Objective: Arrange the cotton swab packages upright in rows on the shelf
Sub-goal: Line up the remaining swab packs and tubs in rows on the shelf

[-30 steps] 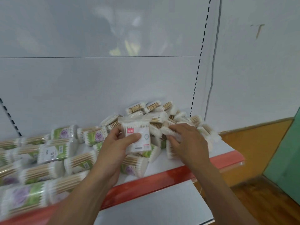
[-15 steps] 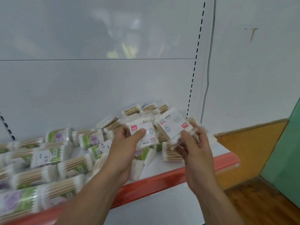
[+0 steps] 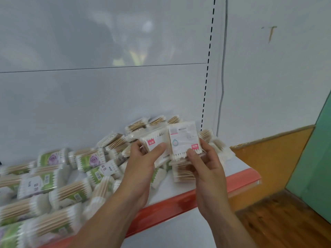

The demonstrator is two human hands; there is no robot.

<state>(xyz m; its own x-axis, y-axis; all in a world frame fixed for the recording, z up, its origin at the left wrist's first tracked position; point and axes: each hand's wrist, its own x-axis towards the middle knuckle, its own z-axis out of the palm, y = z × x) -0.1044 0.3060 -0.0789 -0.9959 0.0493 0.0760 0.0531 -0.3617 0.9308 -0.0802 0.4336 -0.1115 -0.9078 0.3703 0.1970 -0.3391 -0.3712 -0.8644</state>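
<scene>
pink-tagged swab packet [image 3: 154, 139] pinched in left hand [image 3: 141, 167], second packet [image 3: 183, 138] gripped by right hand [image 3: 206, 167], print unreadable

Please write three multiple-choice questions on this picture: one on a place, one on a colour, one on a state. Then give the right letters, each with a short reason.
1. Where do the green-label packs lie?
A. on the floor
B. on the left part of the shelf
C. hung on the wall

2. What colour is the shelf's front strip?
A. blue
B. red
C. black

3. What is the right hand doing?
A. holding a pack
B. hanging empty
C. pressing the wall

1 B: they lie flat in a pile there.
2 B: the edge is red.
3 A: its thumb and fingers grip the pack.
</scene>
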